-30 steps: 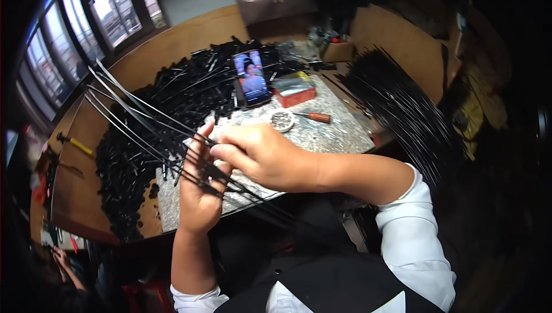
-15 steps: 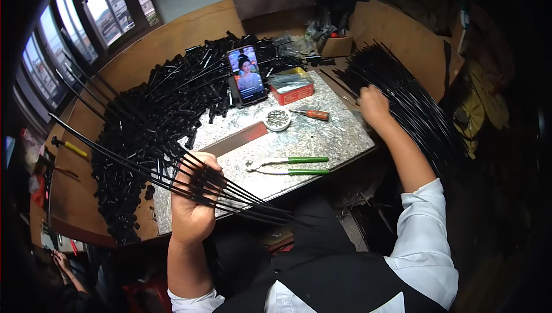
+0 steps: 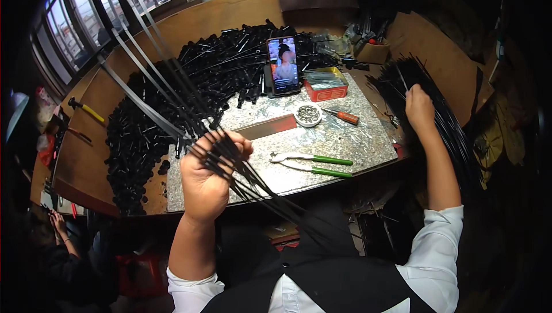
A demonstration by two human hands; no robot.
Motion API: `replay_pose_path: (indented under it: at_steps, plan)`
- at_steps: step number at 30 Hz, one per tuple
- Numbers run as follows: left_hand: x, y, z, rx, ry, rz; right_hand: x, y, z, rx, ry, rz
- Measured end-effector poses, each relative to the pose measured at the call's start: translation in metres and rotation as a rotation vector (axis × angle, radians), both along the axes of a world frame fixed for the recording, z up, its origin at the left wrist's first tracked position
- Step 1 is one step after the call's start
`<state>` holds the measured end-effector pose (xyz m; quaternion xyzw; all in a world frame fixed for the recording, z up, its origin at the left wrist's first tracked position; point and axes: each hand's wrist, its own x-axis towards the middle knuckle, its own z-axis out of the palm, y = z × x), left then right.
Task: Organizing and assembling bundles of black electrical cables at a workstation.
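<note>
My left hand is closed round a fanned bunch of long thin black rods. They run up toward the window and, at the other end, down past the bench's front edge over my lap. Off the bench's right side, my right hand is closed on a thin rod that sticks up from its fingers. Under and beside that hand lies a big heap of similar black rods. Green-handled nippers rest on the speckled bench top, between my hands.
Short black tubular pieces are piled along the left and back. Behind the nippers are a flat metal bar, a white dish of small parts, a screwdriver, a red tin and a propped phone. Another person's hand shows far left.
The view has shifted, so the bench sits further right. My left hand has tilted the rod bunch more upright and fanned it. My right hand has moved further over the rod heap.
</note>
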<state>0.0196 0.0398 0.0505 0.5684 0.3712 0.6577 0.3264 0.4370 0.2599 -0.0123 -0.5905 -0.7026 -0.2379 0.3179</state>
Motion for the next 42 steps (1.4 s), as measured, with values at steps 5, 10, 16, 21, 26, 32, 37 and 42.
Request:
replay_pose_path:
  at_steps: [5,10,16,21,26,32,37,42]
  plan:
    - [0.003,0.002,0.002,-0.068,-0.047,-0.016,-0.106,-0.061,0.072,-0.199,0.527,0.523]
    - [0.007,0.008,0.000,0.012,0.092,0.037,-0.197,-0.123,0.081,-0.585,0.680,1.054]
    - [0.000,0.002,0.000,0.025,0.125,0.030,-0.246,-0.164,0.078,-0.924,0.769,1.256]
    - [-0.013,-0.001,0.000,0.043,0.005,0.066,-0.248,-0.177,0.058,-1.343,0.877,1.348]
    - [-0.023,0.005,0.005,-0.012,0.221,0.246,-0.233,-0.184,0.070,-1.694,0.724,1.218]
    - [-0.039,0.029,0.019,-0.213,0.106,0.078,-0.222,-0.183,0.078,-1.723,0.824,1.148]
    - [-0.057,0.078,0.027,0.054,0.134,0.014,-0.224,-0.175,0.059,-1.569,0.921,1.164]
    - [-0.060,0.082,-0.018,0.283,0.529,0.052,-0.241,-0.179,-0.024,-1.508,0.902,1.088]
